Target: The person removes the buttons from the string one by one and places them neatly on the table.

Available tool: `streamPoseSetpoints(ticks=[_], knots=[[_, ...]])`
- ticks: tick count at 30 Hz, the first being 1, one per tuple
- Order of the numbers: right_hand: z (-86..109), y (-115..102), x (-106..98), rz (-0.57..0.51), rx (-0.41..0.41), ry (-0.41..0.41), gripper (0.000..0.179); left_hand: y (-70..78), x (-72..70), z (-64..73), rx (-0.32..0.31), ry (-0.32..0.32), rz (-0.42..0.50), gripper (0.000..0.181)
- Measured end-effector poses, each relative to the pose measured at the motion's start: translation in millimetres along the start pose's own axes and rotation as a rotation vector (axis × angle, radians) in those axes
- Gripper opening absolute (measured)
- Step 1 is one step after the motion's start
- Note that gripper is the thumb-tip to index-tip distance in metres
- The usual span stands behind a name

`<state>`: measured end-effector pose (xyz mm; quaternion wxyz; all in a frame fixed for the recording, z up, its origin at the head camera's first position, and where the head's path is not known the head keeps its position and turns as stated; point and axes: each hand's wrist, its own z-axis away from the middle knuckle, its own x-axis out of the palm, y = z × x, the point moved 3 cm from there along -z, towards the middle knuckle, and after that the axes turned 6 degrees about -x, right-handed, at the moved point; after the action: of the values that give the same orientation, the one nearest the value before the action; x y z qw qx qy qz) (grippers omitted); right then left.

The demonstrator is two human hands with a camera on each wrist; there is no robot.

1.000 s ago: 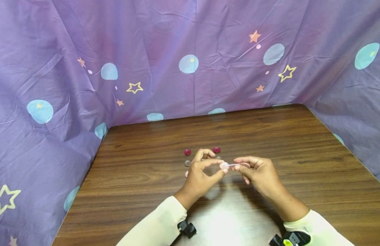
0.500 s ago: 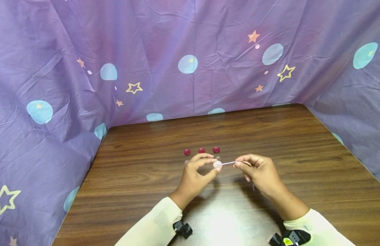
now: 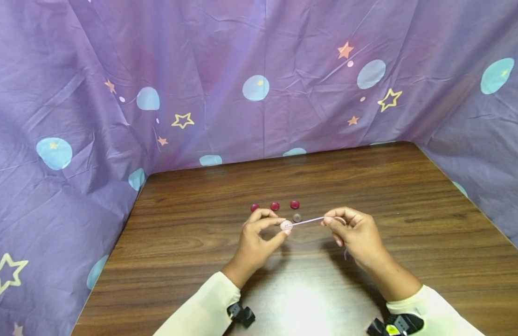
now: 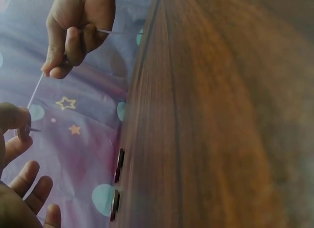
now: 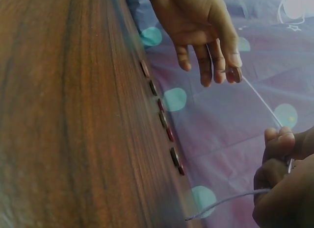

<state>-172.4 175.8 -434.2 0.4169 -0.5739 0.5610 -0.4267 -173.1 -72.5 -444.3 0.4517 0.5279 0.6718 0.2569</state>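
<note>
My left hand (image 3: 255,238) pinches a pale pink button (image 3: 286,226) between thumb and index finger, above the table. From the button a thin pale purple cord (image 3: 306,221) runs taut to my right hand (image 3: 356,233), whose thumb and index finger pinch it. In the left wrist view a short cord end (image 4: 35,130) pokes out on the button's other side. The cord's loose tail (image 5: 230,196) hangs below my right hand in the right wrist view. Other fingers of my left hand are spread, while those of the right are curled.
Behind my left hand lie dark red buttons (image 3: 275,206) in a row on the brown wooden table (image 3: 200,280). A greyish button (image 3: 297,218) lies in front of them. A purple curtain (image 3: 225,56) with stars hangs behind the table.
My left hand has moved left with the pale pink button, away from the right hand. The stretch of cord between the hands has grown longer. My right hand has hardly moved.
</note>
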Motion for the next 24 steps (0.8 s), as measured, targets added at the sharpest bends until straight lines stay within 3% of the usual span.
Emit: streamPoseSetpoints(ticks=[10, 15, 24], knots=[[0.1, 1, 0, -0.018, 0.018, 0.019, 0.005, -9.2, -8.4, 4.0, -0.064, 0.005, -0.004, 0.025], [-0.1, -1, -1, -0.053, 0.003, 0.015, 0.015, -12.7, -12.8, 4.0, -0.122, -0.013, 0.011, 0.027], [-0.7, -3, -2, -0.074, 0.031, 0.038, 0.021, -21.2, -22.0, 2.5, -0.116, -0.007, -0.045, 0.027]])
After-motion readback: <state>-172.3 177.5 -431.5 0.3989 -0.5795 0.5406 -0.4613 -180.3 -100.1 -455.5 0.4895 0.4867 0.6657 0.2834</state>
